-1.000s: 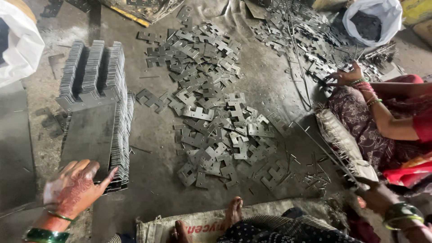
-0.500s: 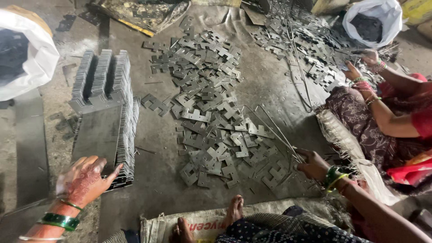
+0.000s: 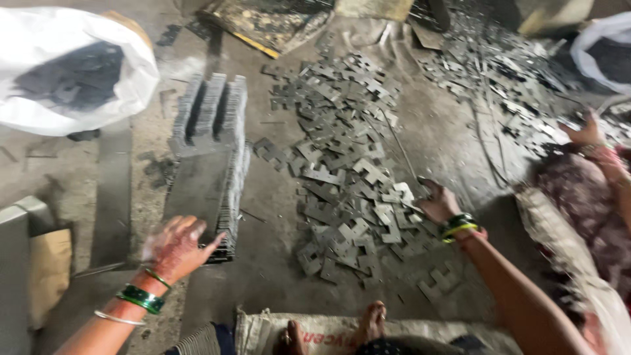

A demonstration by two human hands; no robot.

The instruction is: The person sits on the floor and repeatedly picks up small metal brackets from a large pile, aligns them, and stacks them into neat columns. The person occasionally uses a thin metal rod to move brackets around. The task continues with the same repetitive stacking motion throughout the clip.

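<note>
My left hand [image 3: 176, 246] is spread, fingers apart, resting against the near end of a long stack of flat grey metal plates [image 3: 210, 154] set on edge on the floor. My right hand [image 3: 437, 200] reaches into a loose heap of notched grey metal stampings [image 3: 348, 177]; its fingers touch pieces at the heap's right edge, and I cannot tell whether it grips any. Green bangles sit on both wrists.
A white sack [image 3: 72, 72] with dark contents lies at the far left. Another person's hand [image 3: 585, 131] works in a second scatter of stampings [image 3: 506, 72] at the right. A printed woven sack [image 3: 322, 332] and my bare feet are at the bottom edge.
My right hand has come in from the lower right and moved forward into the heap of stampings. My left hand has stayed at the stack's near end. The view has shifted closer and rightward.
</note>
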